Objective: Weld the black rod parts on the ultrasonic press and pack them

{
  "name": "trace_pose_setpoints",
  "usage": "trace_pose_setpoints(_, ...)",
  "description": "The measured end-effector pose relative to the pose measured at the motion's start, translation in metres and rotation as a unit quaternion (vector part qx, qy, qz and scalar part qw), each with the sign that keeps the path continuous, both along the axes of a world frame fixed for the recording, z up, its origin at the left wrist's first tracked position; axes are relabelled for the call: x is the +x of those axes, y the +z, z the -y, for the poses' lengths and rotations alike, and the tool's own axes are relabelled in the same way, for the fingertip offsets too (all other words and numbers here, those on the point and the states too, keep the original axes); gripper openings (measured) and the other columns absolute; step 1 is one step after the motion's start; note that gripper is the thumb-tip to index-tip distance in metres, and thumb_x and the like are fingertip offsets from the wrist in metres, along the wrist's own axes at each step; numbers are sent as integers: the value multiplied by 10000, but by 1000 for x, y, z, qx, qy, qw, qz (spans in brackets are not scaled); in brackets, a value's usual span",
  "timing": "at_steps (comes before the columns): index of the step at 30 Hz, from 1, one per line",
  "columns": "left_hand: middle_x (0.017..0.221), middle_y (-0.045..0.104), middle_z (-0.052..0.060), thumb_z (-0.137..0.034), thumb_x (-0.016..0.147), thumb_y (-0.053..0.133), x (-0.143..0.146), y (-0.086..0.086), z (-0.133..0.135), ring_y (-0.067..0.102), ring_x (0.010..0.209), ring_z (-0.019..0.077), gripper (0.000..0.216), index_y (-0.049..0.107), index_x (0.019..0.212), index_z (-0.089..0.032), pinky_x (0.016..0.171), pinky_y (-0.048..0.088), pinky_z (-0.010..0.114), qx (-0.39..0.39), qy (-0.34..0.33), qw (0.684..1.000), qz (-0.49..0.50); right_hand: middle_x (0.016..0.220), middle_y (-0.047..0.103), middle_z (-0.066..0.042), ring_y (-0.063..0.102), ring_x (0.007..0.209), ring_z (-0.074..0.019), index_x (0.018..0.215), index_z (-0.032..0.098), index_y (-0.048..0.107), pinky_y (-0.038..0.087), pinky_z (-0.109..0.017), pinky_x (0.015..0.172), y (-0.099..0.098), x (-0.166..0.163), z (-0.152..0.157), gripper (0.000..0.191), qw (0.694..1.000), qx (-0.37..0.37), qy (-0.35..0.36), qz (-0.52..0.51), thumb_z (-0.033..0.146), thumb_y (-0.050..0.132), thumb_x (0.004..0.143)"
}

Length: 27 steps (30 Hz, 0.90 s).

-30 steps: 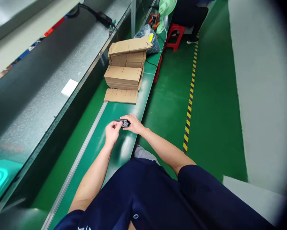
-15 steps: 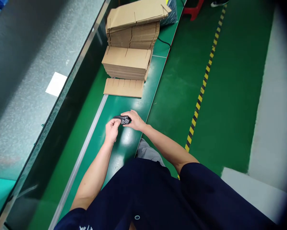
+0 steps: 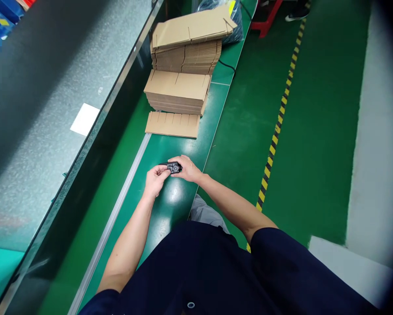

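Observation:
A small black plastic part with round holes is held between both hands just above the green bench top. My left hand pinches its near left end with curled fingers. My right hand grips its right side, fingers wrapped over the top. Much of the part is hidden by the fingers.
Stacks of flat cardboard blanks lie farther along the bench, with a single blank nearest me. A metal conveyor cover with a white label runs on the left. The green floor with a yellow-black stripe is on the right.
Both hands keep hold of the black part and shift it slightly. The view has tilted down and then swung a little, so the cardboard stacks sit differently in frame.

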<state>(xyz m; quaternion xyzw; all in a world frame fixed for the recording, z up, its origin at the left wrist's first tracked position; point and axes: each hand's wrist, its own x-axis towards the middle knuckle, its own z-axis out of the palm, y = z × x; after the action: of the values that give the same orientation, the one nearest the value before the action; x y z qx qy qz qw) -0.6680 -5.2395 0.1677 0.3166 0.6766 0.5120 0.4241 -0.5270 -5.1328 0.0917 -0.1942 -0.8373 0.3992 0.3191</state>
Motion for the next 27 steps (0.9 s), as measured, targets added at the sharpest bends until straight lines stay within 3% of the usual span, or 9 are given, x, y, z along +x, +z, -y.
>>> trace_pose_setpoints(10, 845, 734, 53, -327, 667, 718, -7, 1, -2, 644, 759, 162, 281, 753, 884, -152, 789, 496, 310, 9, -15, 999, 46, 1144, 682, -86, 631, 1034, -265, 1207, 210, 579, 433, -425, 934, 6, -1, -2, 558, 999, -6, -10, -35, 443, 805, 753)
trace_pose_setpoints(17, 664, 646, 5, -363, 683, 705, -5, -4, -8, 576, 634, 124, 225, 715, 750, -149, 691, 471, 272, 0, 11, 998, 65, 1204, 670, -94, 612, 1112, -271, 1226, 216, 555, 344, -470, 1042, -1, -1, -1, 565, 1000, 7, -13, 0, 402, 804, 755)
trace_pose_setpoints(22, 610, 597, -16, -346, 655, 728, -4, -8, -20, 519, 581, 104, 211, 658, 678, -148, 608, 409, 243, -37, 28, 999, 5, 1228, 661, -99, 599, 1142, -281, 1217, 214, 560, 289, -504, 1088, -3, -3, -4, 576, 999, 1, -28, 41, 362, 827, 727)
trace_pose_setpoints(25, 714, 660, 21, -373, 709, 691, -9, -15, -21, 585, 666, 133, 242, 681, 781, -142, 684, 461, 272, -28, 6, 1000, -10, 1188, 673, -93, 616, 1098, -272, 1182, 199, 583, 373, -457, 1026, -4, -5, -8, 574, 998, -41, -27, 31, 345, 842, 692)
trace_pose_setpoints(27, 913, 706, 69, -379, 761, 653, -13, -25, -16, 647, 855, 185, 307, 692, 961, -150, 805, 500, 326, 0, -35, 998, -42, 1143, 684, -76, 635, 1038, -245, 1172, 189, 587, 443, -389, 940, -5, -8, -8, 564, 994, -107, -29, 9, 331, 834, 685)
